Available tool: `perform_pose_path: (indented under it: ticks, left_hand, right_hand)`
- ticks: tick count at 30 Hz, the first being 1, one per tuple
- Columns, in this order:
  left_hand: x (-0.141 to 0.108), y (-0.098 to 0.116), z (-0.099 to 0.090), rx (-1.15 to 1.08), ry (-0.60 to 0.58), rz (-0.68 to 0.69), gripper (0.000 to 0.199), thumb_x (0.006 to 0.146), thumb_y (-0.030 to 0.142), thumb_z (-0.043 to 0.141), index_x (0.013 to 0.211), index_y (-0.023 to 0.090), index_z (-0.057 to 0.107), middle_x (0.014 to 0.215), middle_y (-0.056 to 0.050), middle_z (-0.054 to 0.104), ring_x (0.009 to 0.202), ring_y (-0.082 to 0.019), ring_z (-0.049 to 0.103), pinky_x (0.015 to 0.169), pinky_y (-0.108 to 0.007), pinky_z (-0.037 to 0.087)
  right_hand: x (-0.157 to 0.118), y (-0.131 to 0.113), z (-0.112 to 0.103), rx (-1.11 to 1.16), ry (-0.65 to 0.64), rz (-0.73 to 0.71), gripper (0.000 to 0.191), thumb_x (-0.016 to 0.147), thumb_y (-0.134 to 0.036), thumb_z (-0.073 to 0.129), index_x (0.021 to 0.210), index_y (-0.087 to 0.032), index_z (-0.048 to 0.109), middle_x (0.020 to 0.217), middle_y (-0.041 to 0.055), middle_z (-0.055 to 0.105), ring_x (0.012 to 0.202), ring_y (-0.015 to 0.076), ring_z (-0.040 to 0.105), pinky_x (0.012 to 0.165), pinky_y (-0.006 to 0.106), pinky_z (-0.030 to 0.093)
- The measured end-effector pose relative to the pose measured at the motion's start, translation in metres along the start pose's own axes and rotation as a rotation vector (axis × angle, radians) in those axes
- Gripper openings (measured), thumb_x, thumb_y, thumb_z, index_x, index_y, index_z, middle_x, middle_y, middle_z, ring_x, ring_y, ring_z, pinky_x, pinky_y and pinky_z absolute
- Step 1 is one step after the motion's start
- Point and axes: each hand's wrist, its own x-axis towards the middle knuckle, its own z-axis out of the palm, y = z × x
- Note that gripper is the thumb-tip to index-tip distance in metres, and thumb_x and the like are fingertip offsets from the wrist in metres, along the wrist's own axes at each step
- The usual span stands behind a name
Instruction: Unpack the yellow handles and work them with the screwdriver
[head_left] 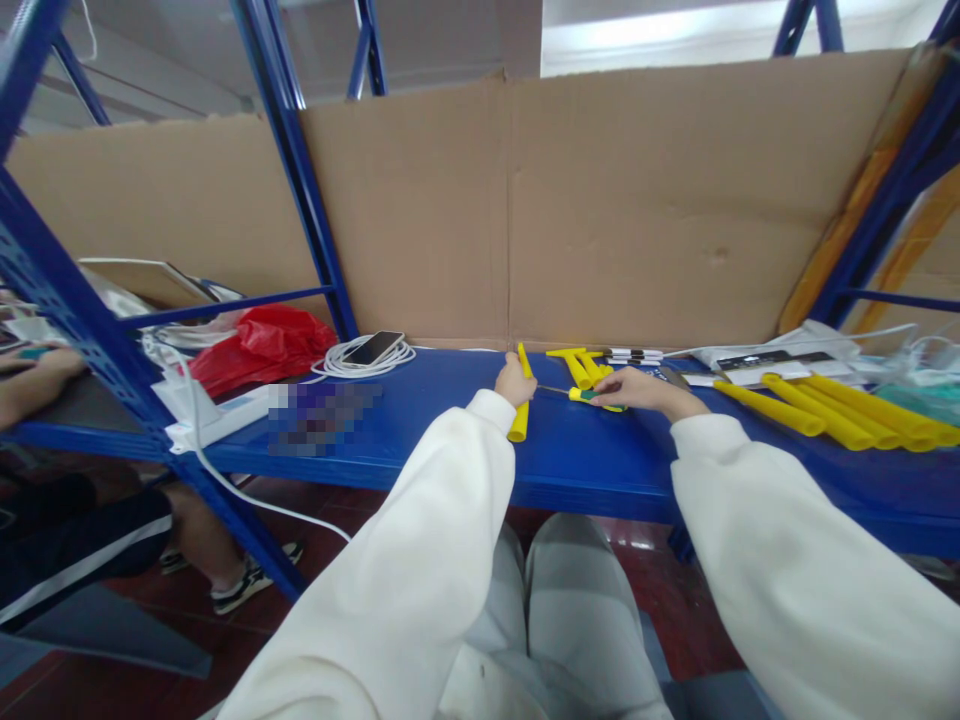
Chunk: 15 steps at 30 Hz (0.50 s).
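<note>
At the far left, another person's hand (60, 362) shows beyond a slanting blue metal post (82, 300). Next comes a crumpled red plastic bag (270, 345), and right beside it a coil of white cable (341, 365) with a dark phone (377, 347) lying on top. In front of these, a blurred-out patch hides part of the blue desk (442, 400).

Near the middle, the wearer's left hand (513, 380) has its grip closed around a yellow tube (519, 425), one end jutting out above the fist and the other below it, towards the desk's front edge. Just to the right, the right hand (626, 386) has its grip pinching the yellow-and-green handle of a screwdriver (579, 395), whose thin shaft points left to the tube; I can't tell from here whether the tip touches.

Behind the handle lie some yellow T-shaped pieces (574, 365), with black-and-white items (634, 355) beside them. Farther right, loose yellow tubes (772, 408) lie slantwise in a row, in front of clear plastic wrapping and a brown cardboard panel (637, 210).
</note>
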Motion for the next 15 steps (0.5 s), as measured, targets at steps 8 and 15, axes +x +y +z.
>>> perform_pose_path:
  ticks: [8,15]
  left_hand:
    - [0.0019,-0.0032,0.0000,0.019,-0.013,0.054,0.046,0.085,0.005,0.058,0.127,0.016,0.041,0.106,-0.012,0.073,0.075,-0.018,0.075,0.072,-0.028,0.058]
    - [-0.0007,-0.0034,0.0027,-0.007,-0.061,0.156,0.040,0.086,0.007,0.060,0.121,0.019,0.045,0.102,-0.006,0.073,0.058,-0.011,0.068,0.058,-0.021,0.053]
  right_hand:
    - [-0.0017,-0.0061,0.0065,-0.189,0.146,0.039,0.013,0.085,-0.027,0.067,0.094,-0.019,0.071,0.095,0.0099,0.075,0.084,0.0230,0.069,0.078,0.031,0.052]
    - [0.0008,-0.0061,0.0078,-0.128,0.339,0.071,0.008,0.089,-0.019,0.061,0.097,-0.019,0.060,0.099,0.0110,0.073,0.085,0.0217,0.068,0.079,0.031,0.051]
